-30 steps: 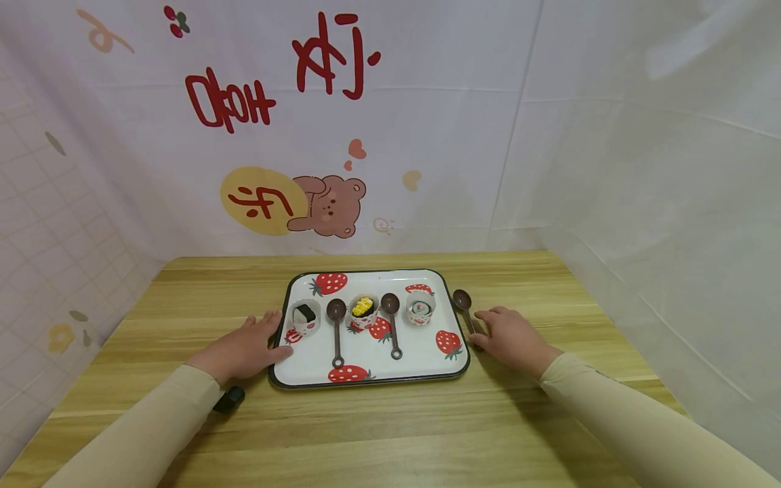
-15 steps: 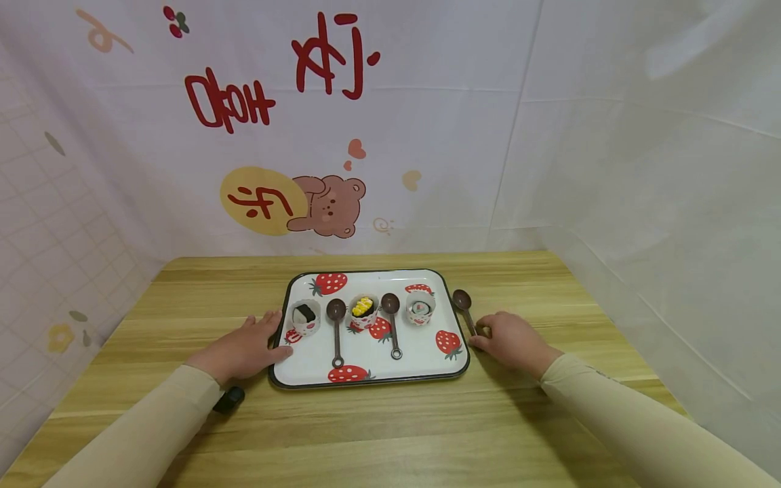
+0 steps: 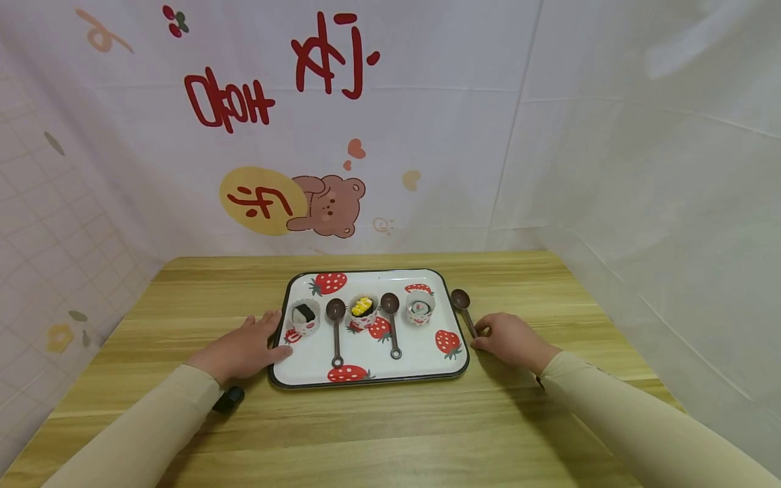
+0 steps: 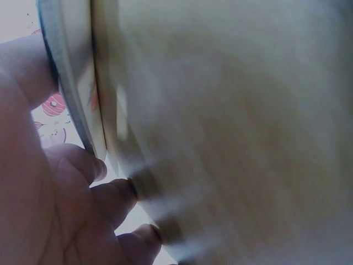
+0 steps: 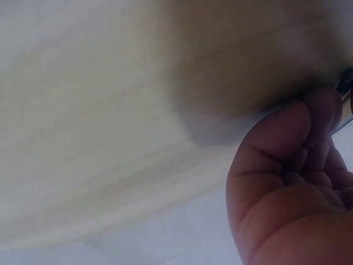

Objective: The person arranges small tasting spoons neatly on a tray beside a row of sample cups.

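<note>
A white tray (image 3: 421,362) with a dark rim and strawberry prints lies on the table in the head view. My left hand (image 3: 244,346) holds its left edge, with the thumb over the rim. Beside the tray's right edge, my right hand (image 3: 512,339) pinches the handle of a brown measuring spoon (image 3: 462,299); its handle end is hidden by the fingers. The right wrist view shows the thumb (image 5: 276,132) against the curled fingers. Two similar measuring spoons (image 3: 336,310) lie on the tray between three paper cups (image 3: 421,317).
The cups hold a rice ball with a dark strip (image 3: 304,313), a yellow-topped sushi piece (image 3: 363,306) and a sushi roll (image 3: 419,308). A small black object (image 3: 229,400) shows beside the left wrist. Printed white cloth (image 3: 427,135) surrounds the wooden table (image 3: 366,440).
My right thumb and fingers have closed on the spoon's handle, and the spoon has shifted very slightly. The left hand and the tray have stayed in place.
</note>
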A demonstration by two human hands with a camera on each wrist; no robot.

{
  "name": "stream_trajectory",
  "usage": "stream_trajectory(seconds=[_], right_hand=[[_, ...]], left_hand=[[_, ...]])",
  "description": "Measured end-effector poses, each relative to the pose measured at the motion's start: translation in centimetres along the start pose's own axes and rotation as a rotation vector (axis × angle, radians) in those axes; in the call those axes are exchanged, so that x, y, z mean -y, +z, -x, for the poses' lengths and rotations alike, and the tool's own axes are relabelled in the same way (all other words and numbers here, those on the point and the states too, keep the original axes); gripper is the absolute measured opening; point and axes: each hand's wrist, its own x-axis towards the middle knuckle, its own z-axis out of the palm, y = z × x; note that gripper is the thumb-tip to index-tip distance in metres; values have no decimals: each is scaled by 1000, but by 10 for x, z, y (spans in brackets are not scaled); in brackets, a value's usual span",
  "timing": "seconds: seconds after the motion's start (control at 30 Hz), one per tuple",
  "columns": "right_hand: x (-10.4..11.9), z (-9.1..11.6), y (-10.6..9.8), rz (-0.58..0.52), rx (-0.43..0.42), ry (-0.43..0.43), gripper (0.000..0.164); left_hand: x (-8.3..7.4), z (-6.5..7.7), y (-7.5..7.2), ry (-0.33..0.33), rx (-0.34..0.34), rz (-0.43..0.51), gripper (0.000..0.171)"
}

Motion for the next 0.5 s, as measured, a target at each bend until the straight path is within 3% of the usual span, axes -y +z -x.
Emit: stream_trajectory(seconds=[0.2, 0.5], right_hand=[[1, -1, -1, -71, 25, 42, 24], [4, 0, -3, -91, 29, 64, 24]], left_hand=[[1, -2, 2, 1, -6, -4, 102], [2, -2, 1, 2, -1, -11, 102]])
